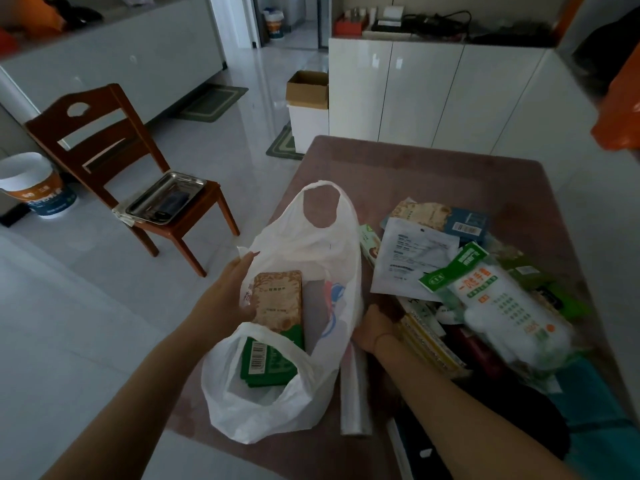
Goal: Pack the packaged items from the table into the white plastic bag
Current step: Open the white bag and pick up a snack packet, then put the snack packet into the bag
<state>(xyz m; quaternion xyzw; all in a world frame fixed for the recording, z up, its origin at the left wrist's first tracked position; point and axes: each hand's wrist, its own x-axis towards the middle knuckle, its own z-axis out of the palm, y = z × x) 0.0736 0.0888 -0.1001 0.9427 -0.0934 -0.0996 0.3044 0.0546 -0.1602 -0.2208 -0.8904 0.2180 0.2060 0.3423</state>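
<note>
While left grip (pixel 230 289) pinches bag (pixel 311 237), packet (pixel 277 296) inside.

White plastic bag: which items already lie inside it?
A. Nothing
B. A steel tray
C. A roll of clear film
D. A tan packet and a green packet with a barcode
D: inside the white plastic bag, a tan packet and a green barcoded packet show.

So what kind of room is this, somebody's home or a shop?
Most likely a home, perhaps a dining or living area: a wooden chair on a glossy tiled floor, white cabinets, and a door mat by a doorway.
</note>
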